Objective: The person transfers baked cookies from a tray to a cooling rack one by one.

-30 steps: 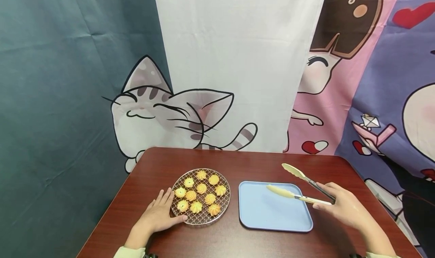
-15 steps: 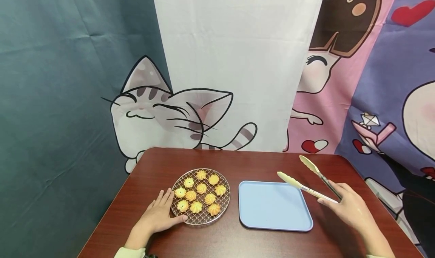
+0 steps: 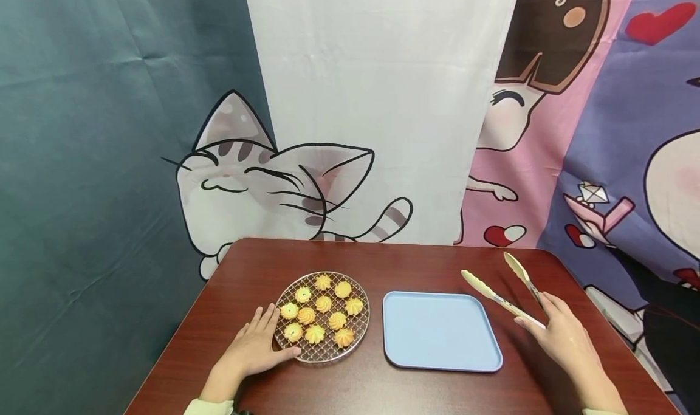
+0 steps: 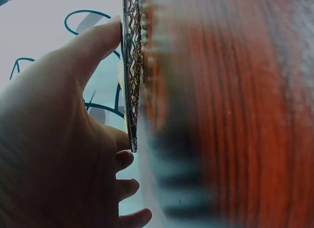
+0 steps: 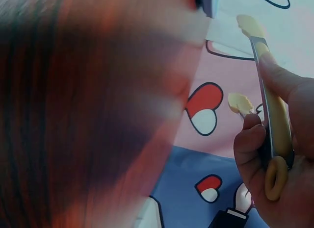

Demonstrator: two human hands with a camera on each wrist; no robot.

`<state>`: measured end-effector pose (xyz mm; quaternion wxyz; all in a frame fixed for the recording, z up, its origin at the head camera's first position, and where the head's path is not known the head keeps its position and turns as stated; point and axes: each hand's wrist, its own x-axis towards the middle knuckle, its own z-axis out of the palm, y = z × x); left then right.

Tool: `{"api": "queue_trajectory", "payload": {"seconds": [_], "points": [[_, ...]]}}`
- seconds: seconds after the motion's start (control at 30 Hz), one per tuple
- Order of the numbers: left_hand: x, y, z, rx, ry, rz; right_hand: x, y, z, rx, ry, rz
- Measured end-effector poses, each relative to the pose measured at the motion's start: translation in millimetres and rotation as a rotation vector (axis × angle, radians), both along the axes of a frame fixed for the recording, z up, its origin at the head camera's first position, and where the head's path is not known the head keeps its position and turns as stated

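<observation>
My left hand [image 3: 248, 349] rests at the near left edge of a round wire cooling rack [image 3: 327, 351], its thumb and fingers spread and touching the rim. Several piped butter cookies [image 3: 336, 321] lie on that rack. In the left wrist view, the rack [image 4: 131, 81] is seen edge-on beside the thumb. With my right hand [image 3: 566, 336] I hold a pair of food tongs [image 3: 508, 306], raised over the right part of the table. Their cream tips stand apart with nothing between them. The right wrist view shows the thumb along one arm of the tongs [image 5: 274, 105].
A light blue rectangular tray [image 3: 440, 331] lies between the rack and my right hand. Everything stands on a dark reddish-brown table [image 3: 366, 390]. Behind it hangs a cloth backdrop [image 3: 377, 87] with a cartoon cat and other drawings.
My right hand has drawn the tongs to the right, from over the tray to beyond its far right corner. The left hand, rack and cookies have stayed in place.
</observation>
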<state>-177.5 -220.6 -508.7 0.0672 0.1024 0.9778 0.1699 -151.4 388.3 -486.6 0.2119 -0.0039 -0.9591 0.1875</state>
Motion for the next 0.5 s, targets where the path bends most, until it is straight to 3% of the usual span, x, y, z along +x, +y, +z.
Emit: {"api": "queue_trajectory", "payload": {"seconds": [0.5], "points": [[-0.5,0,-1.0,0.000,-0.004,-0.002,-3.8,13,-11.7,0.028,-0.098,-0.036]]}}
